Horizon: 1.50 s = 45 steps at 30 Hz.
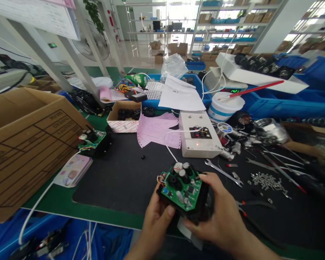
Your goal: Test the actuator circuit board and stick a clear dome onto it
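Both my hands hold a black housing with a green circuit board (pixel 182 189) on top, low in the middle over the black mat (pixel 119 180). The board carries black capacitors and coloured wires at its left edge. My left hand (pixel 155 218) grips the unit's lower left side, thumb on the bottom edge. Around the right side and underneath wraps my right hand (pixel 219 213). A white cable (pixel 170 151) runs from the board area up toward a white tester box (pixel 199 135) with a lit red light.
A second green board unit (pixel 93 140) lies left on the mat by a large cardboard box (pixel 24 144). A wrench (pixel 223 173), loose screws (pixel 268 180), pliers (pixel 256 206) and metal parts lie right. Pink papers (pixel 158 130), a small parts box (pixel 124 115) and blue bins (pixel 287 101) stand behind.
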{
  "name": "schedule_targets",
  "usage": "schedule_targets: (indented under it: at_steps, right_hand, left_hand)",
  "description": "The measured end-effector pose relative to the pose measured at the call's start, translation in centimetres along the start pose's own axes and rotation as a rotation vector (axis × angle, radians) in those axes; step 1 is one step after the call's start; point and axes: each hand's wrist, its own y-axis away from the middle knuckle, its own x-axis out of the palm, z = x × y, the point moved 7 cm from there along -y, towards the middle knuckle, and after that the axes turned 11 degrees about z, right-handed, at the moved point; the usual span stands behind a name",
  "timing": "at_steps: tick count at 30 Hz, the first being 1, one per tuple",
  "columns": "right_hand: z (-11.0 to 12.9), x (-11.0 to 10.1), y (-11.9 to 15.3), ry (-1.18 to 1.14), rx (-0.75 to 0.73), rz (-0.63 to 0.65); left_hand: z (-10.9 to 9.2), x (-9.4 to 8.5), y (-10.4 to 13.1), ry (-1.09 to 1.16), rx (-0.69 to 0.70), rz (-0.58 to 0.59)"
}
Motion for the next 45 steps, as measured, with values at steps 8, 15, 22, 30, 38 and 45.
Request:
schedule_targets:
  at_steps: [8, 15, 22, 30, 38, 45]
  right_hand:
    - [-2.1, -0.8, 2.2, -0.403, -0.242, 0.084]
    - [-4.3, -2.4, 2.1, -0.53, -0.249, 0.259]
    - [-6.4, -4.3, 4.3, -0.584, -0.296, 0.381]
    - [-5.9, -6.4, -9.4, -0.256, -0.29, 0.38]
    - [4.6, 13.3, -14.9, 0.208, -0.622, 0.953]
    - [3.6, 11.8, -15.0, 0.074, -0.453, 0.929]
  left_hand:
    - [-4.4, 3.2, -0.4, -0.479, 0.121, 0.227]
    - [-4.0, 5.9, -0.7, -0.513, 0.112, 0.14]
    - [-4.3, 8.2, 0.2, -0.631, 0.123, 0.235]
    - [-5.8, 9.2, 0.4, -0.733, 0.237, 0.276]
    - [-3.5, 8.0, -0.1, -0.779, 0.267, 0.282]
    - [-4.5, 8.3, 0.4, -0.77, 0.186, 0.204]
